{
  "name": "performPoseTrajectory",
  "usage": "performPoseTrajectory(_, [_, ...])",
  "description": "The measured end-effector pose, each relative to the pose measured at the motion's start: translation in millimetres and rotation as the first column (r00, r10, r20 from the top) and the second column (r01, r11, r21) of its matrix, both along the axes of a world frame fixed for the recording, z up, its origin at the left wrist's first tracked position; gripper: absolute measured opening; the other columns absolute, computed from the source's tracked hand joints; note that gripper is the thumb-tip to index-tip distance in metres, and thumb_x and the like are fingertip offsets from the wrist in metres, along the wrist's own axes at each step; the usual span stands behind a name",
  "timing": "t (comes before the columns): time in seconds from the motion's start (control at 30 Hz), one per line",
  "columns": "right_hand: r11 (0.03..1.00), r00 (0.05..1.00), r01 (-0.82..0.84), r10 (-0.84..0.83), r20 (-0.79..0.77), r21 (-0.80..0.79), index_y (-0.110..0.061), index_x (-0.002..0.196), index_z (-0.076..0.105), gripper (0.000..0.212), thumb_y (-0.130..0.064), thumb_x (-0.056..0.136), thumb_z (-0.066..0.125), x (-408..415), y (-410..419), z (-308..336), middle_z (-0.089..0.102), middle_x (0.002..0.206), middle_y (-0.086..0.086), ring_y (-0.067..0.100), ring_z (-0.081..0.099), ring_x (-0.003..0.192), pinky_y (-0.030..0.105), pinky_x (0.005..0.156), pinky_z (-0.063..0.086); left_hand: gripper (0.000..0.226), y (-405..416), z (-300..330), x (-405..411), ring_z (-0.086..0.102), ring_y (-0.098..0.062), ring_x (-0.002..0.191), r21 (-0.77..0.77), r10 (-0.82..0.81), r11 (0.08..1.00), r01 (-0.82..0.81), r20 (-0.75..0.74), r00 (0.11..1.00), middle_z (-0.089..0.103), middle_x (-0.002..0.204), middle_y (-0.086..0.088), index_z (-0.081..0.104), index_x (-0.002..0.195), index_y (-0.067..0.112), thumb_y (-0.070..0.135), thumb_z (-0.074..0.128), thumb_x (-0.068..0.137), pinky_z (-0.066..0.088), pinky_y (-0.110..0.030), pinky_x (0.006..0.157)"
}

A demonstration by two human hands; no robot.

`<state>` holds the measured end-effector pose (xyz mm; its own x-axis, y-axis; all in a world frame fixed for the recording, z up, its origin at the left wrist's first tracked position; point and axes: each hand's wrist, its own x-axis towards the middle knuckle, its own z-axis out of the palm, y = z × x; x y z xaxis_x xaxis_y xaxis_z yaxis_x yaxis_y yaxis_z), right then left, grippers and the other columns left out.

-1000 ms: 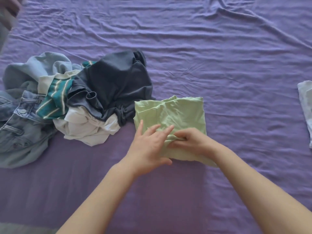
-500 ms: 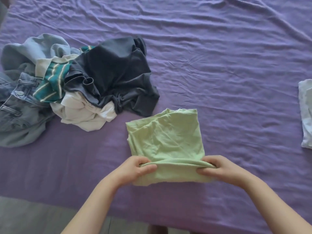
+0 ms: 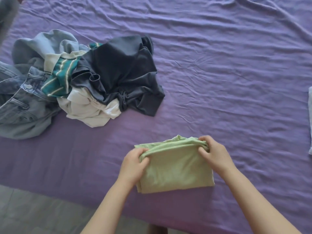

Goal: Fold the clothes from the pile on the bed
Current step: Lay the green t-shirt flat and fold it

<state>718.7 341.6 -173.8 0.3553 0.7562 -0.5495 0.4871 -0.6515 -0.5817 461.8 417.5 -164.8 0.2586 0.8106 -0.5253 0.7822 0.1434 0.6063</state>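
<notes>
A light green garment (image 3: 175, 169) lies folded into a small rectangle on the purple bed sheet (image 3: 219, 73), near the bed's front edge. My left hand (image 3: 133, 163) grips its far left corner, fingers curled round the folded edge. My right hand (image 3: 214, 152) grips the far right corner the same way. The pile of unfolded clothes (image 3: 81, 81) sits at the left: a dark navy top (image 3: 121, 73), a white garment (image 3: 91, 108), a green striped shirt (image 3: 62, 76) and blue jeans (image 3: 20, 105).
A pale folded garment (image 3: 310, 120) shows at the right edge of the view. The grey floor (image 3: 33, 211) is visible below the bed's front edge at the lower left. Wrinkled sheet stretches across the far side of the bed.
Both hands gripped the near edge of the green garment and brought it over to the far side, making the garment about half as deep. The view shifted left and down.
</notes>
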Motion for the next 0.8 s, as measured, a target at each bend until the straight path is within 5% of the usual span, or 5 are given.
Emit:
performPoseTrajectory(0.13, [0.987, 0.982, 0.079, -0.101, 0.157, 0.141, -0.010, 0.112, 0.060, 0.029, -0.010, 0.083, 0.064, -9.7, -7.2, -23.9, 0.063, 0.107, 0.006, 0.027, 0.054, 0.102, 0.028, 0.085, 0.036, 0.042, 9.3, -27.4, 10.9, 0.044, -0.025, 0.118, 0.151, 0.179, 0.976, -0.158, -0.136, 0.974, 0.053, 0.123, -0.006, 0.059, 0.122, 0.013, 0.023, 0.070, 0.082, 0.028, -0.025, 0.099])
performPoseTrajectory(0.3, [0.939, 0.937, 0.341, -0.344, 0.064, 0.047, -0.010, 0.137, 0.039, 0.072, -0.031, 0.078, 0.074, -26.5, -34.5, -31.1, 0.050, 0.130, 0.009, 0.025, 0.048, 0.120, 0.040, 0.101, 0.039, 0.102, -14.7, -26.8, 5.0, 0.044, -0.021, 0.127, -0.257, 0.629, 0.743, -0.618, -0.048, 0.776, 0.043, 0.139, -0.005, 0.018, 0.148, 0.015, 0.042, 0.079, 0.071, 0.037, -0.039, 0.107])
performPoseTrajectory(0.47, [0.929, 0.929, 0.369, -0.369, 0.007, 0.024, -0.022, 0.076, 0.050, 0.020, -0.026, 0.082, 0.068, -34.7, -40.0, -36.3, 0.056, 0.081, 0.001, 0.026, 0.054, 0.083, 0.033, 0.067, 0.035, 0.054, -28.8, -21.7, 8.0, 0.068, -0.018, 0.087, -0.450, 0.657, 0.662, -0.599, -0.036, 0.753, 0.068, 0.108, -0.007, 0.057, 0.114, 0.007, 0.025, 0.082, 0.070, 0.054, -0.027, 0.061])
performPoseTrajectory(0.67, [0.891, 0.900, 0.436, -0.432, -0.059, 0.123, -0.018, 0.079, 0.045, 0.026, -0.036, 0.087, 0.061, -0.3, -46.3, -25.4, 0.058, 0.067, -0.002, 0.024, 0.055, 0.068, 0.037, 0.062, 0.040, 0.026, -19.5, -4.7, 47.2, 0.065, -0.008, 0.094, -0.275, 0.546, 0.823, -0.498, 0.135, 0.827, 0.069, 0.099, 0.012, 0.060, 0.099, 0.030, 0.041, 0.072, 0.079, 0.053, -0.033, 0.084])
performPoseTrajectory(0.8, [0.820, 0.849, 0.523, -0.525, -0.057, 0.233, -0.019, 0.069, 0.045, 0.031, -0.039, 0.088, 0.058, 62.3, -61.8, -6.0, 0.053, 0.059, -0.006, 0.006, 0.050, 0.058, 0.018, 0.057, 0.037, 0.037, -17.3, 7.4, 106.6, 0.068, -0.015, 0.096, -0.410, 0.496, 0.827, -0.385, 0.208, 0.843, 0.071, 0.101, 0.008, 0.062, 0.105, 0.033, 0.054, 0.067, 0.075, 0.054, -0.044, 0.087])
